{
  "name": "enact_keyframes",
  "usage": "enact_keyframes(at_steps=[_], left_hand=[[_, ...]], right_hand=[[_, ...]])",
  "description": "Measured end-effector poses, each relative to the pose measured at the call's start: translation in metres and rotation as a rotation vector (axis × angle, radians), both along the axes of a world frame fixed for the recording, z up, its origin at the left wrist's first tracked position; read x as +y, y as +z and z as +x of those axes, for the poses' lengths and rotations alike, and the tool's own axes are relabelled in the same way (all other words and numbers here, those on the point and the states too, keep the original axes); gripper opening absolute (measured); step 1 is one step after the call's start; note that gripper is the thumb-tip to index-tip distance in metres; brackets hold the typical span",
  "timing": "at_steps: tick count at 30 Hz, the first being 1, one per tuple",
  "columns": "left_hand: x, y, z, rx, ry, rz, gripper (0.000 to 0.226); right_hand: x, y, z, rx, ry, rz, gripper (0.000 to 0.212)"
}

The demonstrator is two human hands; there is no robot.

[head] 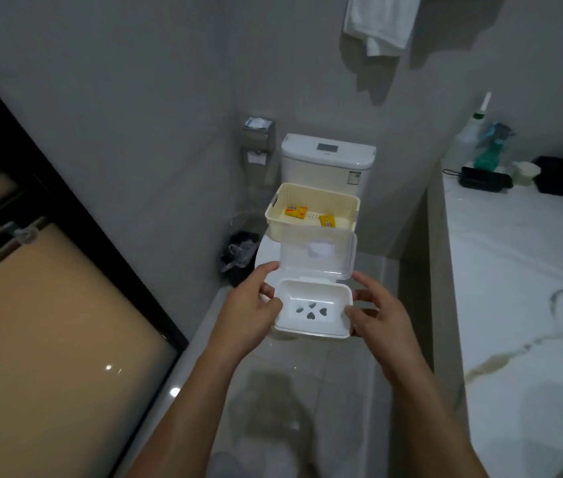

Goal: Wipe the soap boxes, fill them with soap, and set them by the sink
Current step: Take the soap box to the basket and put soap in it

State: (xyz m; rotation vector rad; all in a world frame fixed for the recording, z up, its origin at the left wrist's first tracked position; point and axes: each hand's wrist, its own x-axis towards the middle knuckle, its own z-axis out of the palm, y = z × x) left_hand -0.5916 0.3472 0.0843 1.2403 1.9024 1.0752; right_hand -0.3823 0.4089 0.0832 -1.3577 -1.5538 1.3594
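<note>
Grey-tiled bathroom, dim light; toilet [328,160] at the far wall, marble surface [514,270] along the right.

Soap box [312,310]: white, held in mid-air over the floor, in front of the toilet and near its seat. Clear hinged lid [318,251] stands open and tilted back, so the tray is exposed; heart-shaped drain holes visible in its bottom. No soap inside.

Left hand [250,305] grips the box's left edge, thumb over the rim, fingers curled around the side. Right hand [381,317] grips the right edge likewise. Two-sided hold keeps the box level and the lid clear, presumably for inspection or loading.

Cream basket [312,210] sits on the toilet just behind the box, holding two yellow soap packets [295,212]. Judgement: box is brought close to the basket so soap can go straight in; fill step not yet done. No cloth seen in either hand.

Further out: bottles [486,150] and a dark tray at the far end of the surface; towel [381,22] hanging above; bin [240,255] left of the toilet; sink not clearly in view.
</note>
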Motion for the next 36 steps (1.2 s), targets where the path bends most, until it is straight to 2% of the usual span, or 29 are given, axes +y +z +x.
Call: enact_keyframes(at_steps=[8, 14, 24, 32, 36], left_hand=[[0.086, -0.036, -0.036, 0.017, -0.024, -0.097, 0.057], [0.179, -0.062, -0.087, 0.029, -0.091, -0.133, 0.056], [0.304, -0.101, -0.161, -0.065, -0.220, -0.197, 0.058], [0.354, -0.186, -0.168, 0.037, -0.306, -0.340, 0.061], [0.367, -0.247, -0.165, 0.067, -0.251, -0.363, 0.056]], right_hand=[[0.077, -0.031, -0.034, -0.035, -0.034, -0.060, 0.055], [0.153, -0.055, -0.083, -0.097, -0.112, -0.075, 0.056], [0.252, -0.091, -0.156, -0.203, -0.244, -0.084, 0.056], [0.301, -0.182, -0.170, -0.330, -0.262, -0.207, 0.055], [0.320, -0.249, -0.176, -0.394, -0.225, -0.256, 0.052]])
